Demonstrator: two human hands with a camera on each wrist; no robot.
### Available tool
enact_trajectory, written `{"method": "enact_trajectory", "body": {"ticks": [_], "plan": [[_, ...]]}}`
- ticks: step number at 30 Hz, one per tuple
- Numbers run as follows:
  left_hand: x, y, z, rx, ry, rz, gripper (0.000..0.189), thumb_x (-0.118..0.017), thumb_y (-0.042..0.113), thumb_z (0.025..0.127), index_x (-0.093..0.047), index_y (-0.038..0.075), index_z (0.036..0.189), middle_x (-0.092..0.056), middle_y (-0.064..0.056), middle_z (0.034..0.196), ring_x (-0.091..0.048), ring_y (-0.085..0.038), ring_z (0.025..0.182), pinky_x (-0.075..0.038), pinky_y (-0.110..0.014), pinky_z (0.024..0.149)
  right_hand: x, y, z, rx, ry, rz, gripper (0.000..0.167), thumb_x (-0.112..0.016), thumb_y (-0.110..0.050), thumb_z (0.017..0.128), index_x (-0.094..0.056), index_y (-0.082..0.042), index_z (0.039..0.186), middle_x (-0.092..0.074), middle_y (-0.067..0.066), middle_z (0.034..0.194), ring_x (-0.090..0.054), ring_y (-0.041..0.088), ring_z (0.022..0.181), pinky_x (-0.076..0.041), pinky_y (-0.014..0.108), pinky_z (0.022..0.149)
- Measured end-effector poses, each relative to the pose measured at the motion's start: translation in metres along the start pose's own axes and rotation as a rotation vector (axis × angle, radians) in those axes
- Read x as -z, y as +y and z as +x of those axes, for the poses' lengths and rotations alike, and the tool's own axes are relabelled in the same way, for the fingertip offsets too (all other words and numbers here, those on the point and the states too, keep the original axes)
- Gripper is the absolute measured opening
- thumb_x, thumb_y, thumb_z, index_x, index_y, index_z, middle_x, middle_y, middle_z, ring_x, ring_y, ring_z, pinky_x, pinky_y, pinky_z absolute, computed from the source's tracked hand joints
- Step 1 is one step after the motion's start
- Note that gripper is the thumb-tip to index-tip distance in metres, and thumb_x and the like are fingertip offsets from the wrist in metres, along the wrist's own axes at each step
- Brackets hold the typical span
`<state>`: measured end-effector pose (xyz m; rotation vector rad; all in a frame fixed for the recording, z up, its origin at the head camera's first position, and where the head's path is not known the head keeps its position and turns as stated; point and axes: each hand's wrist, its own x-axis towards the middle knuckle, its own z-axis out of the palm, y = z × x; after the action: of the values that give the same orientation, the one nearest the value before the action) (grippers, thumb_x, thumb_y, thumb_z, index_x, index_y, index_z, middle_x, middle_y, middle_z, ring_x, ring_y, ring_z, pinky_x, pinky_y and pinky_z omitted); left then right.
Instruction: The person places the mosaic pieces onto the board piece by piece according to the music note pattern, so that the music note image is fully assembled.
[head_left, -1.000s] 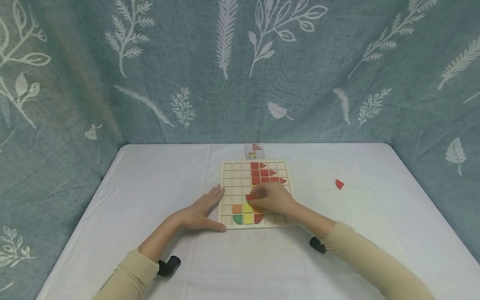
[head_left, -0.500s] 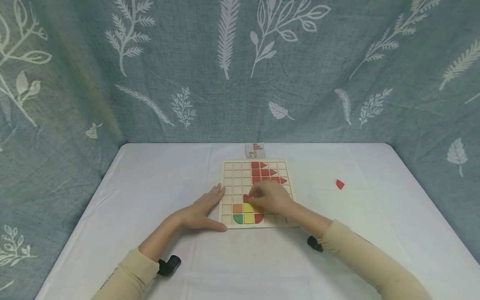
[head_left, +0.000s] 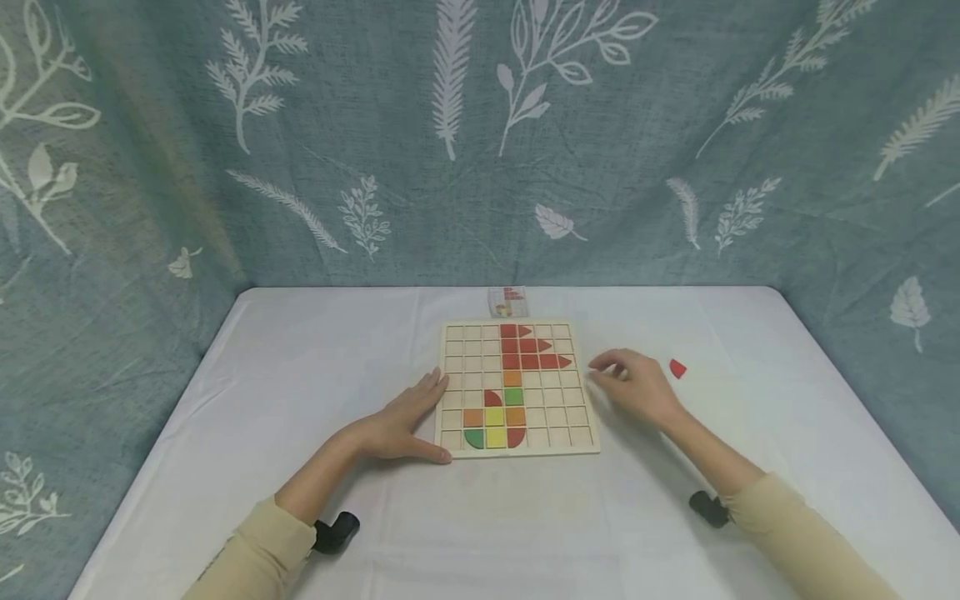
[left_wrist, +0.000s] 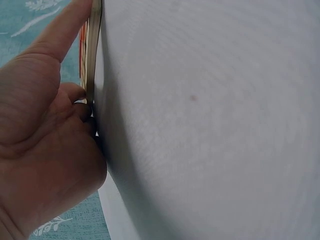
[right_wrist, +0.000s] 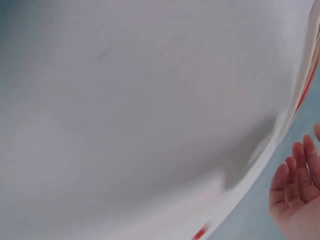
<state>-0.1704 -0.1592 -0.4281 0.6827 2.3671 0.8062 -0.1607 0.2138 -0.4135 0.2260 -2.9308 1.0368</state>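
Observation:
A wooden grid board (head_left: 555,417) lies on the white table with coloured tiles set in its cells. Along its left side rests my left hand (head_left: 397,423), fingers and thumb extended against the edge; the left wrist view has the palm (left_wrist: 45,120) beside the board's side (left_wrist: 93,50). My right hand (head_left: 636,386) hovers just off the board's right edge, its fingers loosely bent around nothing. Beyond it lies a loose red quarter-circle tile (head_left: 678,368), blurred in the right wrist view. On the board, a red quarter-circle tile (head_left: 491,398) sits beside a green square tile (head_left: 513,397).
Behind the board lies a small pattern card (head_left: 508,302) showing a tile picture. A green-blue leaf-print curtain (head_left: 375,125) hangs along the table's back and sides. The white tablecloth (head_left: 480,525) spreads in front of the board. A black wrist device (head_left: 335,533) shows at each cuff.
My right hand has let go of the red quarter-circle tile on the board and moved right, off the board toward the loose red tile. My left hand stays in place.

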Motion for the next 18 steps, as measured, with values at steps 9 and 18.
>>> {"method": "enact_trajectory", "body": {"ticks": [9, 18], "plan": [[0.000, -0.004, 0.000, 0.008, 0.011, 0.014, 0.117, -0.079, 0.051, 0.075, -0.008, 0.006, 0.157, 0.002, -0.013, 0.163, 0.003, -0.031, 0.149, -0.006, -0.052, 0.119, 0.057, 0.063, -0.016, -0.182, 0.075, -0.110, 0.030, -0.058, -0.008, 0.093, -0.062, 0.006, 0.119, -0.063, 0.027, 0.112, -0.060, 0.037, 0.094, -0.051, 0.045, 0.072], [-0.002, -0.001, 0.000, -0.015, 0.009, -0.001, 0.116, -0.080, 0.048, 0.076, -0.009, 0.005, 0.157, 0.002, -0.014, 0.163, 0.003, -0.031, 0.149, -0.005, -0.052, 0.119, 0.060, 0.073, -0.016, -0.225, -0.011, -0.091, 0.033, -0.063, -0.007, 0.090, -0.060, 0.007, 0.119, -0.065, 0.020, 0.098, -0.061, 0.031, 0.086, -0.052, 0.039, 0.072]]}}
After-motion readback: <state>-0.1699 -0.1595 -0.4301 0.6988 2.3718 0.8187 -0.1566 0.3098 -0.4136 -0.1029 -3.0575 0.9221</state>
